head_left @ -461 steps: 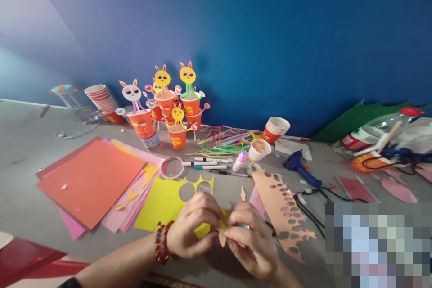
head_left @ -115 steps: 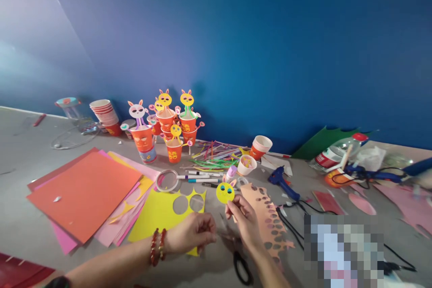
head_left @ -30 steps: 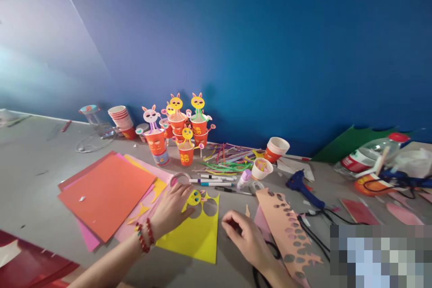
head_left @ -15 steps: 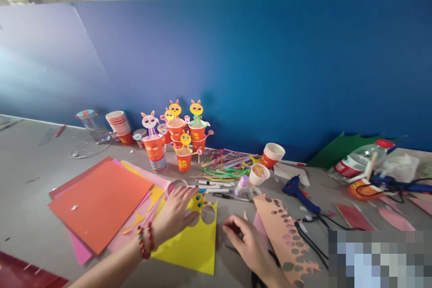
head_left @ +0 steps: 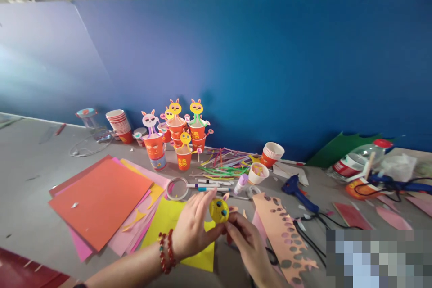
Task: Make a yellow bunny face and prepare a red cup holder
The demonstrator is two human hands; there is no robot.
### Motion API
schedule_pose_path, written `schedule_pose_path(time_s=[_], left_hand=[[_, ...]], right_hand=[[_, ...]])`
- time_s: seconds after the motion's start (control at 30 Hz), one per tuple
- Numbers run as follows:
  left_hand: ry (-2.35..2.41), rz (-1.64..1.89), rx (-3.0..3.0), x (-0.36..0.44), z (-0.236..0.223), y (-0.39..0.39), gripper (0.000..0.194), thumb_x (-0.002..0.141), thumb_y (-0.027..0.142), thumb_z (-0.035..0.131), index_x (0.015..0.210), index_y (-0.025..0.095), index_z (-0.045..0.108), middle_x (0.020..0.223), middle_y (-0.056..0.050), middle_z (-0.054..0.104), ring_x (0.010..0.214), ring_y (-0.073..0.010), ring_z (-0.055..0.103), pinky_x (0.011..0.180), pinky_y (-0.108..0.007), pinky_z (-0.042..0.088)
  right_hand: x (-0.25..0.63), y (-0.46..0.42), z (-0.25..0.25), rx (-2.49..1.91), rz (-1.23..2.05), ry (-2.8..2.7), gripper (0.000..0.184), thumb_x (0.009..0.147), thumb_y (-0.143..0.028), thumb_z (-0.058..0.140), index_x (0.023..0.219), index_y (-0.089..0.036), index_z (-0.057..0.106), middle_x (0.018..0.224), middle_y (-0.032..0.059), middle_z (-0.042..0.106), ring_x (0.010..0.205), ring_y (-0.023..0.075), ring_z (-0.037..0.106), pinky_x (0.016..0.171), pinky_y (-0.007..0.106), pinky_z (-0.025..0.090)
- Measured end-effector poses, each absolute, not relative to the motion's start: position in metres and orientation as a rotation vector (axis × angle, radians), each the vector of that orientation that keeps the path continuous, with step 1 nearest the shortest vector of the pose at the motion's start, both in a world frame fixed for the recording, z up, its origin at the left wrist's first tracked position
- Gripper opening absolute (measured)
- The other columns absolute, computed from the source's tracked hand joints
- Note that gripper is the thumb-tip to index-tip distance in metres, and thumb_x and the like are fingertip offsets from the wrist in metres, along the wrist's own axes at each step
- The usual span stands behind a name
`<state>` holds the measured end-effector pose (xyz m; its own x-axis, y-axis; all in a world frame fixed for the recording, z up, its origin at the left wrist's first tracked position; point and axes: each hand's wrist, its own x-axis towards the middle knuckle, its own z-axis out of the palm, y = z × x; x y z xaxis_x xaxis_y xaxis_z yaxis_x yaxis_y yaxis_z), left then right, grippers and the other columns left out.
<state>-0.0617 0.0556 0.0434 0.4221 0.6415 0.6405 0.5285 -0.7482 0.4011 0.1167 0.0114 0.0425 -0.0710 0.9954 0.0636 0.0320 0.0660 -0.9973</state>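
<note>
A round yellow paper animal face (head_left: pixel 219 210) with dark eyes and small pink ears is raised between my hands. My left hand (head_left: pixel 194 222), with a red bead bracelet at the wrist, grips its left side with fingers above and thumb below. My right hand (head_left: pixel 245 234) is closed at its lower right edge, fingertips pinched together. Beneath my left hand lies a yellow paper sheet (head_left: pixel 199 258) with cut-outs. To the right is a peach paper strip (head_left: pixel 270 216) full of holes.
Orange sheets (head_left: pixel 104 202) are stacked at left. Finished paper-cup figures (head_left: pixel 184 157) stand at the back beside colourful pipe cleaners (head_left: pixel 226 171). Markers (head_left: pixel 212 189), a tape roll (head_left: pixel 177 189) and a glue stick (head_left: pixel 241 184) lie ahead. A blue glue gun (head_left: pixel 300 193) and its cord are at right.
My left hand has lifted the yellow face off the yellow sheet and moved it right. My right hand has come up to meet it and now touches its edge.
</note>
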Motion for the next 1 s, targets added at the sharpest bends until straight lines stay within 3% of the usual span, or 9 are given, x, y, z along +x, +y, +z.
schedule_pose_path(time_s=[0.17,0.3,0.37,0.43,0.53,0.63,0.73,0.83,1.0], left_hand=[[1.059,1.184,2.479,-0.062,0.041,0.053,0.084,0.085,0.036,0.070,0.152,0.019,0.021,0.135,-0.020,0.056,0.124,-0.0324,0.057,0.101,-0.047,0.052],[0.990,0.997,2.267,-0.068,0.039,0.058,0.091,0.083,0.039,0.071,0.154,0.020,0.016,0.149,-0.024,0.039,0.102,-0.0233,0.067,0.085,-0.036,0.059],[0.960,0.858,2.175,-0.073,0.034,0.062,0.065,0.090,0.035,0.061,0.147,0.019,0.033,0.133,-0.019,0.056,0.084,-0.0178,0.069,0.069,-0.028,0.058],[1.009,0.756,2.075,-0.079,0.028,0.066,0.033,0.097,0.031,0.047,0.126,0.018,0.057,0.087,-0.006,0.069,0.064,-0.0143,0.064,0.061,-0.025,0.052],[1.048,0.731,1.785,-0.082,0.023,0.069,0.033,0.097,0.041,0.047,0.092,0.016,0.069,0.049,0.005,0.047,0.044,-0.0103,0.047,0.049,-0.021,0.038],[1.036,0.735,1.583,-0.079,0.027,0.072,0.049,0.092,0.058,0.049,0.072,0.015,0.064,0.043,0.008,0.036,0.036,-0.0075,0.033,0.040,-0.020,0.025],[0.931,0.697,1.521,-0.069,0.041,0.074,0.057,0.088,0.068,0.047,0.080,0.014,0.064,0.044,0.008,0.039,0.034,-0.0070,0.033,0.038,-0.020,0.024],[0.726,0.649,1.347,-0.054,0.053,0.076,0.051,0.078,0.063,0.068,0.089,0.013,0.066,0.056,0.005,0.051,0.041,-0.0059,0.041,0.042,-0.019,0.030],[0.715,0.638,1.182,-0.042,0.048,0.073,0.044,0.079,0.055,0.071,0.074,0.013,0.062,0.053,0.003,0.055,0.039,-0.0041,0.039,0.041,-0.018,0.028]], right_hand=[[0.120,0.018,0.043,-1.196,1.157,-1.280,0.043,0.087,-0.056,0.063,0.066,-0.019,0.057,0.059,-0.0016,0.050,0.055,0.0136,0.046,0.051,0.024,0.036],[0.132,0.023,0.056,-1.247,1.105,-1.240,0.040,0.089,-0.054,0.060,0.067,-0.020,0.058,0.063,0.0015,0.059,0.060,0.0160,0.053,0.057,0.026,0.043],[0.140,0.024,0.063,-1.273,1.072,-1.233,0.039,0.089,-0.053,0.061,0.067,-0.020,0.058,0.065,0.0020,0.061,0.059,0.0157,0.054,0.056,0.025,0.044],[0.147,0.026,0.066,-1.274,1.060,-1.241,0.040,0.089,-0.053,0.060,0.067,-0.020,0.057,0.065,0.0021,0.061,0.057,0.0151,0.053,0.053,0.025,0.044],[0.152,0.027,0.068,-1.272,1.070,-1.252,0.041,0.089,-0.054,0.059,0.067,-0.020,0.057,0.065,0.0023,0.061,0.057,0.0150,0.054,0.052,0.025,0.044],[0.150,0.029,0.067,-1.271,1.093,-1.263,0.041,0.090,-0.054,0.059,0.068,-0.020,0.056,0.065,0.0019,0.062,0.057,0.0145,0.054,0.052,0.024,0.044],[0.145,0.030,0.067,-1.251,1.132,-1.276,0.039,0.091,-0.052,0.059,0.069,-0.020,0.057,0.065,0.0008,0.062,0.058,0.0141,0.054,0.055,0.024,0.045],[0.138,0.030,0.066,-1.214,1.138,-1.310,0.039,0.091,-0.052,0.059,0.070,-0.020,0.058,0.065,0.0002,0.060,0.060,0.0145,0.054,0.058,0.024,0.045],[0.142,0.030,0.068,-1.248,1.049,-1.298,0.039,0.091,-0.054,0.059,0.070,-0.020,0.058,0.063,-0.0002,0.059,0.057,0.0141,0.052,0.052,0.024,0.042]])
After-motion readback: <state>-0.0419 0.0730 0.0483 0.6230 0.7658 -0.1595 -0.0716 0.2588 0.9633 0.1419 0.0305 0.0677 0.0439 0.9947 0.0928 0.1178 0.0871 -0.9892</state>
